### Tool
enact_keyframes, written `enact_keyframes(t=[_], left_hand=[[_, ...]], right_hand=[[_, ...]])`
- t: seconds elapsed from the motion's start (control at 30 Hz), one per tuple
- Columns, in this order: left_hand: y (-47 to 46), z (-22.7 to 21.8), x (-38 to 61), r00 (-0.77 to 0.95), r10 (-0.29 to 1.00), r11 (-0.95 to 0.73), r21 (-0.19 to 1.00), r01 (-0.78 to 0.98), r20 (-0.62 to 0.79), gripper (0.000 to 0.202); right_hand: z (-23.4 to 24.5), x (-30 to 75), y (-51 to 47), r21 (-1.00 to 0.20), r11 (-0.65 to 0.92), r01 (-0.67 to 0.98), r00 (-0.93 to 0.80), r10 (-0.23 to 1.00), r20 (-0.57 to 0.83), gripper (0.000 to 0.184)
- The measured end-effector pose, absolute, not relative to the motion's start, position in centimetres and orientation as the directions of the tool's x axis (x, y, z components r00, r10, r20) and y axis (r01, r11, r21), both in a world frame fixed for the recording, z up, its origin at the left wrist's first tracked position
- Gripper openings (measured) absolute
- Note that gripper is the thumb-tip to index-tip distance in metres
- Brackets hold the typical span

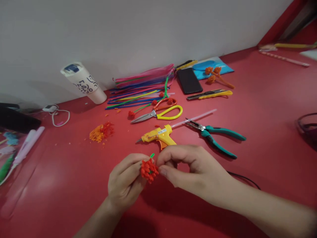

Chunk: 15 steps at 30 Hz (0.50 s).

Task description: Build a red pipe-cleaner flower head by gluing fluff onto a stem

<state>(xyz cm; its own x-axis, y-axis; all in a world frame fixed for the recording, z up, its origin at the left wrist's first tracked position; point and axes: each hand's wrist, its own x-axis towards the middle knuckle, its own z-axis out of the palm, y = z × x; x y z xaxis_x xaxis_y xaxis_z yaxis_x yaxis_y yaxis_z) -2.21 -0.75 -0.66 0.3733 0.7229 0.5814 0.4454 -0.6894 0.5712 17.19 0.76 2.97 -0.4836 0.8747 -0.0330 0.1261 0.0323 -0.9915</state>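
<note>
My left hand (pixel 125 181) is closed around a small red pipe-cleaner flower (pixel 149 170) with a green stem tip poking up. My right hand (pixel 190 167) pinches the same flower from the right, thumb and fingers pressed together on it. Both hands hover just above the red table (pixel 260 132), close to its near edge. Just beyond them lies a yellow glue gun (pixel 158 135) with a clear glue stick sticking out of its back.
Teal-handled pliers (pixel 218 136) lie right of the glue gun. Yellow-handled scissors (pixel 160 114), a bundle of coloured pipe cleaners (pixel 141 89), a black phone (pixel 189 80), a yellow utility knife (pixel 210 94), orange flowers (pixel 215 75), a white cup (pixel 84 82) and orange-red trimmings (pixel 101 131) sit farther back.
</note>
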Motion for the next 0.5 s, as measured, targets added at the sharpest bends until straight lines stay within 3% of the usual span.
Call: enact_keyframes(t=[0.5], left_hand=[[-0.89, -0.53, -2.00, 0.339, 0.759, -0.650, 0.624, 0.433, 0.555, 0.017]], right_hand=[[2.86, 17.16, 1.05, -0.989, 0.045, 0.140, -0.495, 0.868, -0.031, 0.012]])
